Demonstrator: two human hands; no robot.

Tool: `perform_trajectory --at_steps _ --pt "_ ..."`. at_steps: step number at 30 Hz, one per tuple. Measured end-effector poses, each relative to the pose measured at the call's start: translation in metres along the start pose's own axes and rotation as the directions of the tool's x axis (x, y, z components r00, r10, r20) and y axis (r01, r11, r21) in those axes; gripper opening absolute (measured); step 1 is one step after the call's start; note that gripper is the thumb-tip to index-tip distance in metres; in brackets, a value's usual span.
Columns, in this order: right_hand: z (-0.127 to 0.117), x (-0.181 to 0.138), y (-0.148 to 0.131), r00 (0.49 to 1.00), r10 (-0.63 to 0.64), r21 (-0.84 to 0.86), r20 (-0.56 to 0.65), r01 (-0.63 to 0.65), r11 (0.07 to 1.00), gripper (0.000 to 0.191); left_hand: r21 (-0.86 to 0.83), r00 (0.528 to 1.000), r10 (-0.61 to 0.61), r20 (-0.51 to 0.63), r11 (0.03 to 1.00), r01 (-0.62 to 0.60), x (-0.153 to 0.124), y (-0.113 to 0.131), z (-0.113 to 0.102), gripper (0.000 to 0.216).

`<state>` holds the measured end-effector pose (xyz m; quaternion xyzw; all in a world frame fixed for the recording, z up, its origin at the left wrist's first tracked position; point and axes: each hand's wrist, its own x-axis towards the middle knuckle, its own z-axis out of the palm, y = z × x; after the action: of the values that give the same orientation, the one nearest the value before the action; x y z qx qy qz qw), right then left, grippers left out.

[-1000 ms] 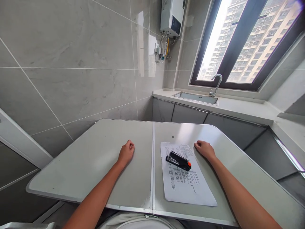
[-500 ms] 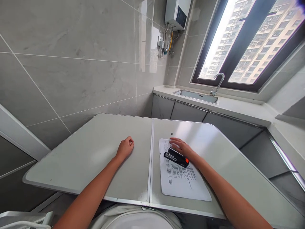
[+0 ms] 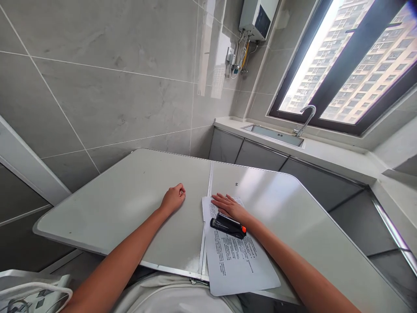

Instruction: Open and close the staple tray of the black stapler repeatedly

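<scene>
My left hand (image 3: 173, 198) rests on the left half of the table, curled into a loose fist, with nothing seen in it. A printed sheet of paper (image 3: 228, 274) lies across the table's seam on the right, its lower edge over the front edge. On the paper sits a black stapler (image 3: 228, 226) with an orange-red end. My right hand (image 3: 232, 208) lies flat on the upper part of the paper, fingers stretched out and slightly apart. Its palm is just behind the stapler and seems to touch it.
The folding table (image 3: 107, 208) has a metal seam down its middle. A tiny dark mark or bit (image 3: 236, 184) lies beyond the paper. Behind stand a counter with a sink (image 3: 275, 135) and a faucet (image 3: 306, 119). A grey tiled wall (image 3: 114, 100) borders the far left.
The paper, with the stapler on it, has slid left and toward me under my right hand, now crossing the seam and front edge. My left hand stays in place; the view has turned slightly.
</scene>
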<state>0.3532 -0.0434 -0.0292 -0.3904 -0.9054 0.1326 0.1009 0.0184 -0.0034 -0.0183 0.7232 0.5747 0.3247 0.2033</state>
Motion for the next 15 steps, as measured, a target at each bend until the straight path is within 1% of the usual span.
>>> perform_trajectory --at_steps 4,8,12,15 --pt "0.001 0.011 -0.009 1.000 0.017 -0.008 -0.001 -0.017 1.000 0.051 -0.022 1.000 -0.002 -0.004 1.000 0.002 0.000 0.000 0.000 0.005" --pt "0.007 0.027 -0.018 0.997 0.078 -0.038 -0.022 -0.079 0.996 0.051 -0.115 1.000 -0.014 -0.020 0.993 0.012 0.001 0.002 -0.002 0.003" --pt "0.016 0.050 -0.032 0.995 0.097 -0.075 -0.019 -0.098 0.992 0.051 -0.219 0.996 -0.061 -0.073 0.975 0.043 0.004 0.001 -0.004 0.005" --pt "0.021 0.069 -0.048 0.991 0.126 -0.076 -0.046 -0.129 0.989 0.049 -0.270 0.990 -0.083 -0.110 0.962 0.051 0.007 -0.001 -0.005 0.009"
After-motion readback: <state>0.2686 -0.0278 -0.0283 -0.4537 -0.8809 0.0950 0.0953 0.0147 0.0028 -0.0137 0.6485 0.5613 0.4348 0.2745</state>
